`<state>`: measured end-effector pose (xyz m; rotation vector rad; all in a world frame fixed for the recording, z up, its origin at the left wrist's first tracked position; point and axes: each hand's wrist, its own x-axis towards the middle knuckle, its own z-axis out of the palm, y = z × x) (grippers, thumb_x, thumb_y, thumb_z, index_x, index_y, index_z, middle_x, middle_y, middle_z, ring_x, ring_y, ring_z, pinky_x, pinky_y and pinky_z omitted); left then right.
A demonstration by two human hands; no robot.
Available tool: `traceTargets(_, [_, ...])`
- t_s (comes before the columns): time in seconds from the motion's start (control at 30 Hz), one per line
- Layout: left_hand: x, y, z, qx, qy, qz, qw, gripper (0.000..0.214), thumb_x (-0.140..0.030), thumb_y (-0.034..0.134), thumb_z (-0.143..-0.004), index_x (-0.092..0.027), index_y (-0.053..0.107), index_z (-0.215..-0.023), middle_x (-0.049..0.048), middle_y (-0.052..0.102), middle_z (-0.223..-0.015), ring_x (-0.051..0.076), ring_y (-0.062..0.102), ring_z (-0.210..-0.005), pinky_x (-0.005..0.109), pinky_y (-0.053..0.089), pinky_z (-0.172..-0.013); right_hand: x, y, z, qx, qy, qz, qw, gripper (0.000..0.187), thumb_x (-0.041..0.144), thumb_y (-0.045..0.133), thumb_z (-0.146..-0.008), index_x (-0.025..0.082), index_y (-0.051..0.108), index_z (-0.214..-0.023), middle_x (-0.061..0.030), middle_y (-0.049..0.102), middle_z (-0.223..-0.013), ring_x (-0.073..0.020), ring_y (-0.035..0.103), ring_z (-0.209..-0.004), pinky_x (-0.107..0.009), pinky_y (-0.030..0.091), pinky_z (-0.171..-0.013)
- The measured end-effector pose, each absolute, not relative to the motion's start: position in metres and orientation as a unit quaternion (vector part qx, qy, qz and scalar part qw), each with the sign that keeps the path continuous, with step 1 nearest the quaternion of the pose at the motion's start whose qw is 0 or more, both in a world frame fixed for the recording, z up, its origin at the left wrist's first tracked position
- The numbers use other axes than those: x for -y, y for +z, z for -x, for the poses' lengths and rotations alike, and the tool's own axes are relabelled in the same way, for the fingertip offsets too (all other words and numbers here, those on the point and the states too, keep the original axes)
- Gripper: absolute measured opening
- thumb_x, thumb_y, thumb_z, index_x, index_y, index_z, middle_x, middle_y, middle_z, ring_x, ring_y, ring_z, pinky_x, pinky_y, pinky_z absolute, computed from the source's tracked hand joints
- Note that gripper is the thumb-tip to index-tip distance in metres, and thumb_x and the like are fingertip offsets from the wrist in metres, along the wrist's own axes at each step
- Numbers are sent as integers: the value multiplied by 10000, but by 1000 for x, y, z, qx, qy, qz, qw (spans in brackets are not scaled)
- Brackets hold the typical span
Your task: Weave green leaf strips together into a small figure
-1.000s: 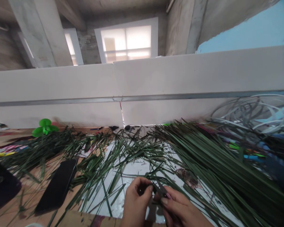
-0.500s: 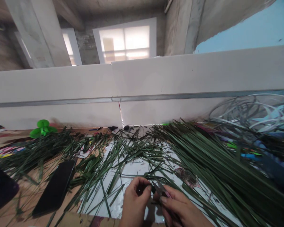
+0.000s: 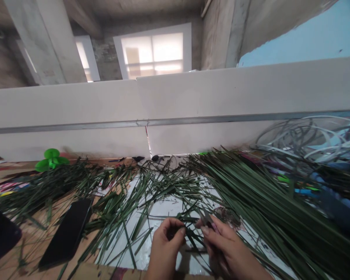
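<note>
My left hand [image 3: 165,249] is low in the middle of the view, its fingers pinched on the end of a dark green leaf strip [image 3: 192,236]. Close beside it, my right hand [image 3: 230,252] is closed on a small dark tool [image 3: 206,218] whose tip pokes up above the fingers and meets the same strip. Both hands hover over a white sheet [image 3: 163,212] on the table. Loose cut strips [image 3: 151,186] lie scattered around them.
A thick bundle of long green strips [image 3: 268,202] slants across the right. A black phone [image 3: 65,232] lies at the left, a dark object [image 3: 0,233] at the far left edge. A green plastic piece [image 3: 51,159] and white coiled bands [image 3: 315,140] sit by the white partition [image 3: 192,101].
My right hand has shifted up and slightly right with the tool. The left hand has kept its pinch on the strip. The view has drifted a little.
</note>
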<state>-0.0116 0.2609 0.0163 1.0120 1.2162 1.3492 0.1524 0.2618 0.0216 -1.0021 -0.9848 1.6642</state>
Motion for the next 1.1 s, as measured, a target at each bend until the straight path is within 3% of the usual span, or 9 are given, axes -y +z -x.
traceTargets(0.4, [-258, 15, 9, -459, 500, -443, 586, 164, -261, 771, -649, -156, 702, -754, 29, 640, -672, 143, 527, -617, 244, 407, -588, -267, 16, -156, 514, 587, 418, 465, 325, 471, 731, -768, 172, 613, -820, 48, 514, -631, -112, 435, -556, -237, 343, -529])
traceTargets(0.63, [-257, 15, 6, -481, 490, -480, 546, 149, -276, 758, -641, -152, 690, -691, 19, 614, -623, 146, 510, -598, 244, 389, -564, -265, 17, -155, 525, 580, 425, 455, 304, 467, 698, -793, 180, 606, -834, 52, 506, -617, -116, 432, -554, -240, 343, -533])
traceTargets(0.77, [-260, 17, 8, -500, 517, -437, 540, 189, -305, 781, -630, -155, 680, -683, 17, 616, -610, 138, 519, -557, 243, 392, -543, -261, 20, -156, 508, 569, 441, 473, 341, 522, 681, -816, 202, 623, -916, 28, 559, -685, -138, 497, -619, -243, 391, -572])
traceTargets(0.87, [-263, 12, 12, -501, 548, -403, 535, 213, -332, 792, -630, -161, 678, -687, 9, 608, -618, 133, 531, -551, 246, 415, -552, -256, 19, -156, 476, 594, 458, 459, 377, 603, 620, -829, 227, 596, -834, 35, 541, -623, -129, 462, -544, -233, 351, -502])
traceTargets(1.1, [-265, 10, 14, -504, 566, -396, 519, 206, -322, 787, -624, -162, 682, -698, 14, 627, -626, 141, 547, -565, 249, 436, -559, -253, 1, -151, 486, 656, 409, 407, 225, 419, 669, -819, 204, 605, -797, 24, 553, -698, -132, 505, -640, -239, 411, -602])
